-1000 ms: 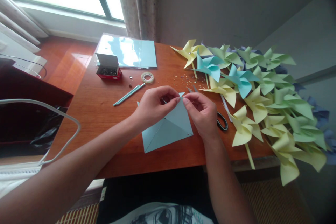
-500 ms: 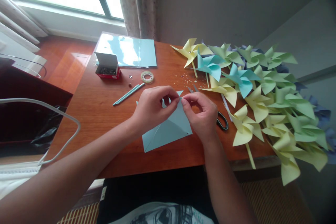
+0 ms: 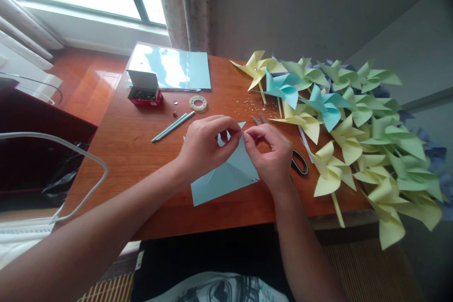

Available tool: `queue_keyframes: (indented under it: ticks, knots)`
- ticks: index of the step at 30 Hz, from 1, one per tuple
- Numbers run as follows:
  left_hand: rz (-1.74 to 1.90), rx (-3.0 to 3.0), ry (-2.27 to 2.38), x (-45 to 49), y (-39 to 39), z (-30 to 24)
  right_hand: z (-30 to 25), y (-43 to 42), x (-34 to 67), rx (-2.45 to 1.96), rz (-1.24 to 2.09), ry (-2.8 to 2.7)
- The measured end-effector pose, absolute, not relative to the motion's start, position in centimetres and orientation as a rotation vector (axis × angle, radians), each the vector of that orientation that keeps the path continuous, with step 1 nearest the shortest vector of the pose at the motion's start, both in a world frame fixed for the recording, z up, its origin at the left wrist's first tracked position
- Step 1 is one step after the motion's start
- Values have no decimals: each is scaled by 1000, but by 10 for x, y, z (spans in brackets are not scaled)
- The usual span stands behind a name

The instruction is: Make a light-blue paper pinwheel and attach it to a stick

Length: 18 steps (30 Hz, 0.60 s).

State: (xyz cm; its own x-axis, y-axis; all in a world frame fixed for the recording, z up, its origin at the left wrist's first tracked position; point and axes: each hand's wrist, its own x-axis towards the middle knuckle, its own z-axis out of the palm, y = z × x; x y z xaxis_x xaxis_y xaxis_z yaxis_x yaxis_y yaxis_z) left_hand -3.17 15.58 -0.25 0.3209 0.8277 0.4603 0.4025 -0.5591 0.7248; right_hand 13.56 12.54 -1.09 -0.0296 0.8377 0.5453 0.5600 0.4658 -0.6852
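Observation:
A light-blue paper square (image 3: 226, 180) with cuts running from its corners lies on the wooden table in front of me. A small dark dot shows near its right corner. Over the paper's far part, my left hand (image 3: 212, 140) is closed in a pinch of thumb and forefinger. My right hand (image 3: 269, 148) pinches too, its fingertips almost meeting those of the left. Whatever is between the fingertips is too small to make out. The hands cover part of the paper. Beside my right hand lie scissors (image 3: 299, 163), black-handled and partly hidden.
Several paper pinwheels (image 3: 329, 165) crowd the table's right side. Toward the back left are a red box (image 3: 145, 96) of small pieces, a tape roll (image 3: 198, 103), light-blue sticks (image 3: 173, 127) and blue sheets (image 3: 194, 71) in clear plastic. Tiny scraps (image 3: 253, 106) lie scattered behind the hands.
Very little differs. Both hands keep their pinch over the paper, with only a slight shift of the fingertips.

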Motion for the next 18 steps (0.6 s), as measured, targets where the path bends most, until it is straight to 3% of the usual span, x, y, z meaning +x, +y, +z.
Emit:
queue_keyframes:
  ticks: [7, 18]
  knots:
    - [1170, 2103, 1121, -31, 154, 0, -11, 125, 133, -1175, 263, -1736]
    - [1124, 1925, 1055, -29, 156, -2, -11, 124, 136, -1237, 528, -1530]
